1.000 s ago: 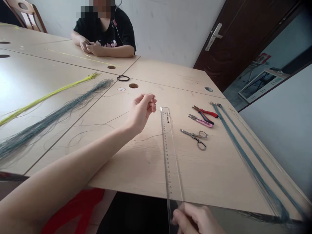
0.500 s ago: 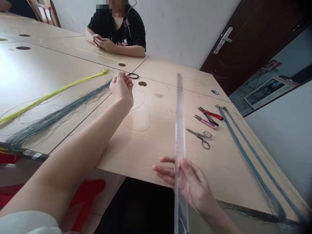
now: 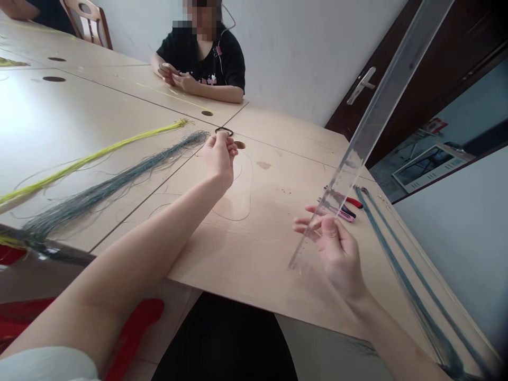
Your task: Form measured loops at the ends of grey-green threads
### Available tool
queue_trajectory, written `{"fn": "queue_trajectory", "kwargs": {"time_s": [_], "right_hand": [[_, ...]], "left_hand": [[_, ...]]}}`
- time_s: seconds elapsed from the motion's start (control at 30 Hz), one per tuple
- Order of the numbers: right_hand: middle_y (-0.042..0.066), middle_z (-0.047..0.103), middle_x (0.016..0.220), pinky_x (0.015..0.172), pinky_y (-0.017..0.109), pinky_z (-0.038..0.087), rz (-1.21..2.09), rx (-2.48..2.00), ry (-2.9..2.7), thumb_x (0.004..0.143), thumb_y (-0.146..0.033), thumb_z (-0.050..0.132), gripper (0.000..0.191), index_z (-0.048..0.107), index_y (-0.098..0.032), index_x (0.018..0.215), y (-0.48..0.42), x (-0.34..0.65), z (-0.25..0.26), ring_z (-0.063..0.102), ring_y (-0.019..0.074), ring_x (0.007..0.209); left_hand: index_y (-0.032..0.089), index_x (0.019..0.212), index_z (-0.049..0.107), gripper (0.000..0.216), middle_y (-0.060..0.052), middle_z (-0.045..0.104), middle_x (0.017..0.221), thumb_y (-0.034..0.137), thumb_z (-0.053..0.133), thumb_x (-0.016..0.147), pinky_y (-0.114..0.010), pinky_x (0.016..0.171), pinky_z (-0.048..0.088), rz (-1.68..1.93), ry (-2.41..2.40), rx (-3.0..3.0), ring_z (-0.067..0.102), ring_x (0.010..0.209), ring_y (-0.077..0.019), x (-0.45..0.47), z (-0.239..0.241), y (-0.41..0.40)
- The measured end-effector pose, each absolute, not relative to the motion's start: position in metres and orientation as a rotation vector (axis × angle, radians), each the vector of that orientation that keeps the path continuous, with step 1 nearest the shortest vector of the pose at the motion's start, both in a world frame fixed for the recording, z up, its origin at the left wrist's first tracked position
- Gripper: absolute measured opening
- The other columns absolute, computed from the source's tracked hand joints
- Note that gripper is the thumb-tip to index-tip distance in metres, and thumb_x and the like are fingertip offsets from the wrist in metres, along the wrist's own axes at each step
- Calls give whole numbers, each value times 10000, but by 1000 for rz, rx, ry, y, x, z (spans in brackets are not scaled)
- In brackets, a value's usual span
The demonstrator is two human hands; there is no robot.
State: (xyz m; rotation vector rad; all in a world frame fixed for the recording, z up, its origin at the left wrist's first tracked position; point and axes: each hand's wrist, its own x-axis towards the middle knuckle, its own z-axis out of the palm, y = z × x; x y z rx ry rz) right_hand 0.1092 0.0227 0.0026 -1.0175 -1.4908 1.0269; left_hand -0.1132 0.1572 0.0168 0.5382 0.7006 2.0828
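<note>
Clear ruler up in the right hand, thread loop by the left

So the clear plastic straight ruler (image 3: pixel 381 106) is in the right hand (image 3: pixel 337 254), tilted, its near end low over the pale wood-look tabletop (image 3: pixel 246 259) and its far end up to the right, across the dark brown door (image 3: pixel 397 69). It's see-through enough that fingers show behind it, with a milky shine along its length. Right thumb is pressed on the front, other fingers loosely spread behind.

Left hand (image 3: pixel 218 159) is farther out, fingers curled, thumb and forefinger looking pressed together; can't tell what's in that pinch. A thin dark thread (image 3: pixel 251 185) loops across the table just right of it. The black ring-shaped band (image 3: pixel 224 130) is right behind the fingertips.

Edge-wise, the table's near edge slants down to the right, below both hands. There's open room between the hands and toward that edge. Left side has a yellow thread bundle (image 3: pixel 99 153) and a fuzzy grey-blue thread bundle (image 3: pixel 127 185). Red-and-black-handled pliers (image 3: pixel 354 202) and pink-handled snips (image 3: pixel 346 214) sit partly behind the ruler, with two blue-grey thread hanks (image 3: pixel 391 259) farther right.

Writing: ruler has tick marks near its low end, too small to read.
</note>
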Motion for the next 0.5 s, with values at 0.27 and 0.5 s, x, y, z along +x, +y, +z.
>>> {"fn": "queue_trajectory", "kwargs": {"time_s": [0.27, 0.5], "right_hand": [[21, 637, 781, 537, 295, 541, 982, -808, -1407, 929, -336, 438, 223, 537, -226, 1096, 49, 114, 46, 624, 137, 565], [-41, 395, 665, 576, 196, 446, 1147, -576, -1186, 824, -217, 563, 383, 537, -361, 1178, 63, 136, 50, 449, 85, 606]], "left_hand": [[109, 686, 560, 88, -2, 552, 581, 128, 559, 772, -191, 480, 412, 1544, 652, 842, 506, 476, -66, -42, 1, 95], [113, 771, 562, 135, -52, 658, 753, 215, 539, 856, -249, 684, 504, 1249, 627, 1001, 629, 711, -124, -26, 10, 58]]}}
